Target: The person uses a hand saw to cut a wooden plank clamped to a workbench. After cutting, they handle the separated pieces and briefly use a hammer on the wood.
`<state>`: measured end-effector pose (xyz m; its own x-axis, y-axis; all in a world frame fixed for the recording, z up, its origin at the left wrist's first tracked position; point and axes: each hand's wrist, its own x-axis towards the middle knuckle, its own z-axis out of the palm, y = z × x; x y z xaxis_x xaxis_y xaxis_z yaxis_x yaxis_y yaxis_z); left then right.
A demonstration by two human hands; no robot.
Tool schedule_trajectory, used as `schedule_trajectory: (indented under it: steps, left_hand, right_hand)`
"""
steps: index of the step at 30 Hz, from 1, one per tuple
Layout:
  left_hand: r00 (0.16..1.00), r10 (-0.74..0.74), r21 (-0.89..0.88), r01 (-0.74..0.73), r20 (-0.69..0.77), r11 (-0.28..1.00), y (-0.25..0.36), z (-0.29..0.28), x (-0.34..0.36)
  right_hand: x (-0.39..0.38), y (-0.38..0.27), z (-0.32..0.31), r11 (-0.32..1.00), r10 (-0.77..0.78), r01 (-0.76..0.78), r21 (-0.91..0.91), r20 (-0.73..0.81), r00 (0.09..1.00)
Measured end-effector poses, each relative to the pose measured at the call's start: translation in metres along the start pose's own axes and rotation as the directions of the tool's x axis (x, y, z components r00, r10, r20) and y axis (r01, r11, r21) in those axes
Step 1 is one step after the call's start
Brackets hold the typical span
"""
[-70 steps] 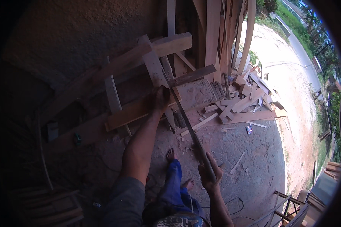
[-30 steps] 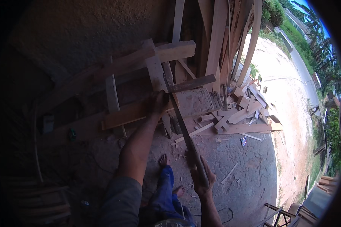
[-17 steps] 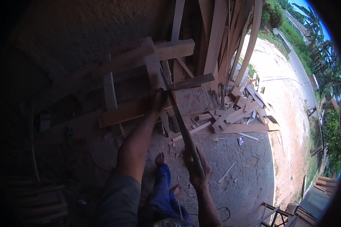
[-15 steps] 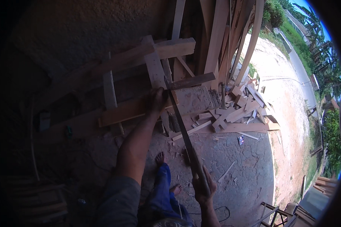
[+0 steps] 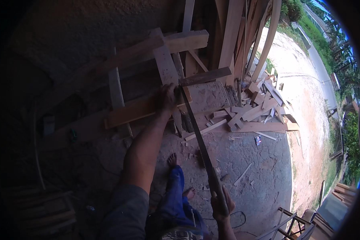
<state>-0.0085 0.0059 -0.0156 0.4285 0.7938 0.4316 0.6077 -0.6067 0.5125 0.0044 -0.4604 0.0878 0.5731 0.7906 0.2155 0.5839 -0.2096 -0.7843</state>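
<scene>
My left hand (image 5: 168, 96) is closed at the end of an orange board (image 5: 128, 114) on a rough wooden frame (image 5: 164, 60); what its fingers grip is hidden. Beside its fingertips runs a long, narrow dark strip (image 5: 200, 140), whether saw blade or wood I cannot tell, slanting down to my lower right. My right hand (image 5: 222, 204) grips the strip's near end. A short dark batten (image 5: 208, 76) lies crosswise just right of the strip's far end.
Tall planks (image 5: 230, 40) lean on the wall behind. A heap of offcuts (image 5: 260, 104) lies to the right, beside a bright dirt path (image 5: 304, 100). My bare feet (image 5: 173, 159) stand on cracked concrete (image 5: 260, 168) with scattered slivers and a cable (image 5: 242, 222). A frame (image 5: 294, 224) stands bottom right.
My right hand has moved back toward my body along with the strip, compared with half a second ago. My left hand stays at the board; the view has shifted slightly.
</scene>
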Motion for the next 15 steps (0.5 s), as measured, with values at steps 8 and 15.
schedule_trajectory:
  steps: [8, 15]
  left_hand:
    - [0.997, 0.082, 0.108, -0.083, 0.005, 0.991, -0.026, 0.026, 0.002]
    - [1.0, -0.001, 0.0, 0.001, 0.004, 1.0, 0.006, -0.003, 0.003]
  right_hand:
    - [0.136, -0.003, 0.072, 0.958, 0.062, -0.065, 0.279, 0.019, 0.998]
    - [-0.002, 0.001, 0.002, 1.0, 0.029, -0.029, -0.006, 0.043, 0.999]
